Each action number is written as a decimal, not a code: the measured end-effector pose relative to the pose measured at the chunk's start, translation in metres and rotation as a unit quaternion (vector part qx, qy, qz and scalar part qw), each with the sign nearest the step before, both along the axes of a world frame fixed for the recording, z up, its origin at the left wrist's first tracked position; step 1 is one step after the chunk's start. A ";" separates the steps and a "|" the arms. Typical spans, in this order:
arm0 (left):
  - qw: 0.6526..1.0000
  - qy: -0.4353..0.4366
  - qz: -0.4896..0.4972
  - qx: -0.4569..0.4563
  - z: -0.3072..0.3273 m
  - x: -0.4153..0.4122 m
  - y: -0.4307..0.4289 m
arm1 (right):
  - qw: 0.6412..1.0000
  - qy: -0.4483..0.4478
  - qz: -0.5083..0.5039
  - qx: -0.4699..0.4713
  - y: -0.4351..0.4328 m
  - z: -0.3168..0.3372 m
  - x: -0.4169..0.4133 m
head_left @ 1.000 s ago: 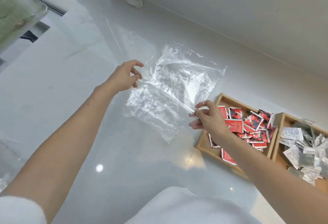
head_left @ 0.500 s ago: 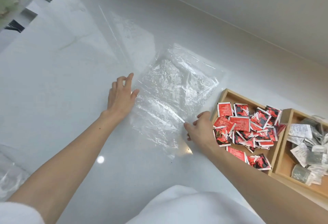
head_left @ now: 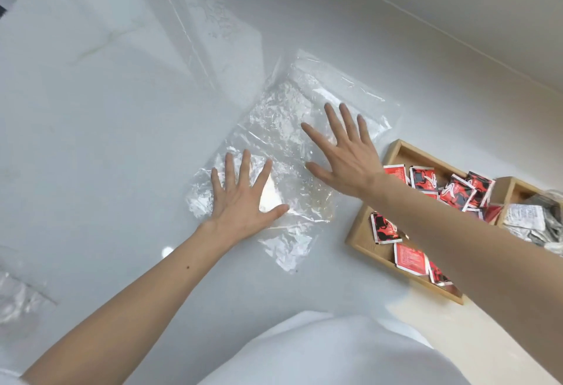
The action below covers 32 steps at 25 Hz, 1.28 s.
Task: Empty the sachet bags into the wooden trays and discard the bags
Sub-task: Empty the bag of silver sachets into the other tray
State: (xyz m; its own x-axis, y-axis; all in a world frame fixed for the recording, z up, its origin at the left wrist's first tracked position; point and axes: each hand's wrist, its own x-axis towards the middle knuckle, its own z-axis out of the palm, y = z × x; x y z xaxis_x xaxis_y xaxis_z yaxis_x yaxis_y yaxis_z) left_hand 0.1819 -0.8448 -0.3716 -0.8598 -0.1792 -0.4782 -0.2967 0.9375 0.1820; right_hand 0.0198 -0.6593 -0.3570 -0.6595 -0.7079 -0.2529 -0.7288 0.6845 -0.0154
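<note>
Hands: while you pressed the crinkled clear plastic bag [head_left: 292,153] flat, left hand [head_left: 243,205] and right hand [head_left: 347,156] lay open-palmed.
Risk: trapped air perhaps let it slide.

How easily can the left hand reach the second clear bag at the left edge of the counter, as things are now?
Probably yes. The left hand lies flat and open on the emptied plastic bag, holding nothing. Only bare counter shows between it and the other clear bag, partly cut off by the frame.
</note>
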 end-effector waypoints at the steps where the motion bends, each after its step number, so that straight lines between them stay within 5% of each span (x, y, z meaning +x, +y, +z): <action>1: 1.000 0.000 -0.006 -0.003 -0.006 0.001 -0.001 | 1.000 0.004 0.004 0.019 0.001 -0.005 -0.009; 9: 0.996 0.072 -0.035 -0.033 -0.039 0.013 -0.008 | 0.994 -0.091 -0.024 0.049 0.012 -0.039 -0.042; 19: 0.996 -0.068 -0.053 0.014 -0.011 0.001 -0.012 | 0.991 -0.074 0.003 0.108 0.006 -0.022 -0.040; 32: 0.995 -0.080 -0.062 0.007 0.000 -0.006 -0.009 | 0.982 -0.143 -0.014 0.125 0.022 -0.004 0.003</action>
State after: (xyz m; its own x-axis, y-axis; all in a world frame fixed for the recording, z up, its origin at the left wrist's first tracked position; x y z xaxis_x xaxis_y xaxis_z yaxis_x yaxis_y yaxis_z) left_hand 0.1762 -0.8537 -0.3716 -0.7881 -0.0698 -0.6116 -0.2057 0.9663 0.1549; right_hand 0.0231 -0.6370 -0.3606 -0.5554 -0.5827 -0.5933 -0.6997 0.7130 -0.0453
